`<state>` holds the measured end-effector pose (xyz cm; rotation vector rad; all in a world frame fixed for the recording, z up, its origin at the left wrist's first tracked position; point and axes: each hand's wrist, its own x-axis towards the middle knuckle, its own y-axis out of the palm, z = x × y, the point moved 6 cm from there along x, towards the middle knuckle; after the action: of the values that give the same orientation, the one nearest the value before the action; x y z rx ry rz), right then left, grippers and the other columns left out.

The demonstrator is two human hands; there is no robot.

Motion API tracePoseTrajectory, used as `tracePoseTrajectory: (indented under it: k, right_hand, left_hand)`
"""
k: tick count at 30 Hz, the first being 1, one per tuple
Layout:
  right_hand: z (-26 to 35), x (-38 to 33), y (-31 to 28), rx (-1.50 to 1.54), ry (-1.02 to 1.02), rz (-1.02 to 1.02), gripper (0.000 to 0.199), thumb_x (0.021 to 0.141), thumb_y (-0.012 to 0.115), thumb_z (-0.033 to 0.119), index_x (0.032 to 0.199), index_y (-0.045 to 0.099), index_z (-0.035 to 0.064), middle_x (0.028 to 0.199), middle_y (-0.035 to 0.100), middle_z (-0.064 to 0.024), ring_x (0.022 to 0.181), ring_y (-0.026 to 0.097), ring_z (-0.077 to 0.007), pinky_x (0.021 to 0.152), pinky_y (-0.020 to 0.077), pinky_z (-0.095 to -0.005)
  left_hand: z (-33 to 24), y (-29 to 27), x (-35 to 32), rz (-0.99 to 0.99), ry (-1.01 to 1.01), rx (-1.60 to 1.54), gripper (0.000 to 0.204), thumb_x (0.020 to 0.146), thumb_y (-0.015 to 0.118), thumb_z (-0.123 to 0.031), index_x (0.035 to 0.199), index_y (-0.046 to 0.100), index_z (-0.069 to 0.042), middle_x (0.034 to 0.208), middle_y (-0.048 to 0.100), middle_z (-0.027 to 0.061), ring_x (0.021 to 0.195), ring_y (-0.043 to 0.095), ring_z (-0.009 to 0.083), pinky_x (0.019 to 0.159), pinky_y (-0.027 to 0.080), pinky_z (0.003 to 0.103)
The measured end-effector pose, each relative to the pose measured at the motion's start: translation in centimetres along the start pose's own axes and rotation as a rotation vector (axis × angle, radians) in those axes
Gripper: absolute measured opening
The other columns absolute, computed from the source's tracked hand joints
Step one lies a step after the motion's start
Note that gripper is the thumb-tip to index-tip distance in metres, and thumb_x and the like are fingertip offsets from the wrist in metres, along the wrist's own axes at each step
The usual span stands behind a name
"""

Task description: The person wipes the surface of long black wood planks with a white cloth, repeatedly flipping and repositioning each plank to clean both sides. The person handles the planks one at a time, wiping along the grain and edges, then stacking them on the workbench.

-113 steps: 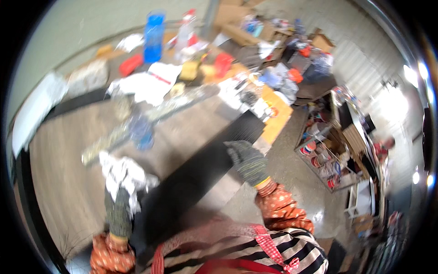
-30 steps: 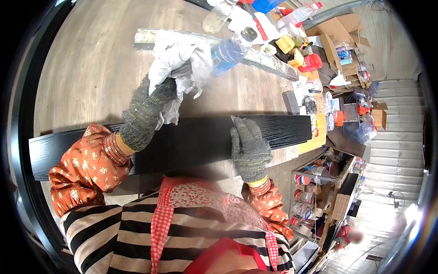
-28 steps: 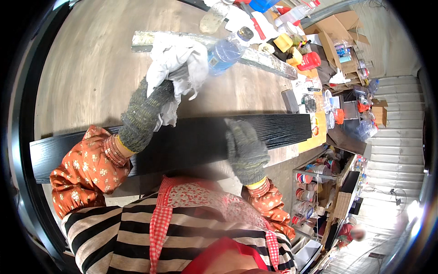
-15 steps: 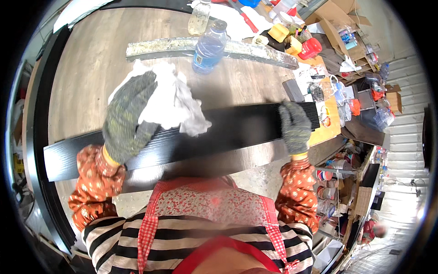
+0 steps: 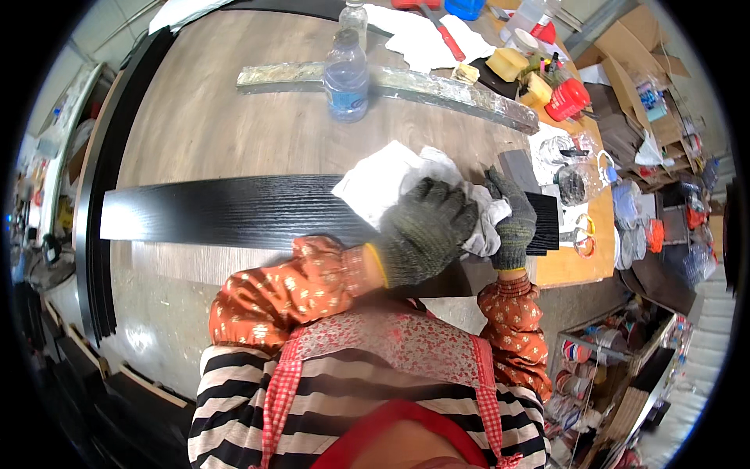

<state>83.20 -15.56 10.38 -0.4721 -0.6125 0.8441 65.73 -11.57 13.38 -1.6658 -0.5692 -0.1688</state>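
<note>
A long black wood-grained board (image 5: 226, 209) lies across the table in front of me. My left hand (image 5: 428, 230), in a dark grey knitted glove, presses a bunched white cloth (image 5: 387, 184) onto the board's right part, its fingers bent over the cloth. Close beside it, my right hand (image 5: 512, 223), gloved alike, grips the board near its right end, fingers reaching across to the far edge. Folds of the cloth fill the space between the two hands. The board's underside is hidden.
Beyond the board, a paint-spattered bar (image 5: 437, 87) lies behind a plastic bottle (image 5: 346, 82). A grey block (image 5: 516, 168) sits near my right hand. Yellow sponges (image 5: 508, 64) and a red container (image 5: 568, 99) stand back right. More black boards (image 5: 117, 187) line the left edge.
My left hand has swept the white cloth rightward along the board, from its left part to beside my right hand. The right hand stays at the board's right end. The view has shifted slightly.
</note>
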Motion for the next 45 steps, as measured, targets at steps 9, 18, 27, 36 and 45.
tracePoseTrajectory:
  k: [9, 18, 27, 36, 45]
  right_hand:
    - [3.7, -0.6, -1.7, -0.074, -0.237, -0.064, 0.024, 0.089, 0.071, 0.014, 0.112, 0.071, 0.0058, 0.103, 0.072, -0.0151, 0.094, 0.071, -0.0291, 0.083, 0.0557, -0.0361]
    - [4.8, 0.2, -0.8, -0.002, -0.262, 0.021, 0.026, 0.091, 0.068, 0.016, 0.114, 0.070, 0.0056, 0.106, 0.071, -0.0139, 0.095, 0.070, -0.0291, 0.083, 0.0554, -0.0359]
    - [4.3, -0.2, -1.2, 0.072, -0.280, -0.026, 0.024, 0.090, 0.066, 0.006, 0.114, 0.070, 0.0037, 0.108, 0.071, -0.0158, 0.100, 0.069, -0.0299, 0.087, 0.0543, -0.0367]
    - [4.7, 1.3, -0.8, -0.016, -0.261, 0.164, 0.021, 0.088, 0.071, 0.015, 0.108, 0.073, 0.0071, 0.103, 0.072, -0.0133, 0.094, 0.069, -0.0322, 0.083, 0.0552, -0.0378]
    - [11.6, 7.3, 7.2, -0.298, -0.568, 0.144, 0.066, 0.090, 0.067, 0.040, 0.142, 0.047, 0.0045, 0.139, 0.052, -0.0212, 0.133, 0.044, -0.0393, 0.110, 0.0356, -0.0495]
  left_hand:
    - [15.3, -9.5, -19.1, -0.214, -0.759, 0.277, 0.055, 0.093, 0.060, -0.031, 0.138, 0.051, -0.002, 0.131, 0.058, 0.0223, 0.122, 0.055, 0.0371, 0.106, 0.040, 0.046]
    - [3.3, -4.9, -9.2, -0.331, -0.465, 0.409, 0.070, 0.087, 0.069, -0.030, 0.143, 0.044, 0.003, 0.139, 0.051, 0.0243, 0.128, 0.048, 0.0442, 0.113, 0.030, 0.054]
    - [1.9, -2.8, -2.6, -0.018, -0.366, 0.067, 0.075, 0.072, 0.076, -0.057, 0.125, 0.059, -0.007, 0.129, 0.059, 0.0158, 0.119, 0.055, 0.0374, 0.102, 0.040, 0.054]
    - [17.5, -12.7, -15.6, 0.057, -0.731, -0.066, 0.062, 0.080, 0.078, -0.037, 0.126, 0.059, 0.000, 0.115, 0.066, 0.0208, 0.104, 0.064, 0.0343, 0.092, 0.049, 0.042]
    - [23.6, -17.0, -20.0, -0.161, -0.420, 0.320, 0.043, 0.090, 0.064, -0.017, 0.129, 0.057, -0.001, 0.118, 0.063, 0.0194, 0.108, 0.061, 0.0366, 0.093, 0.049, 0.044]
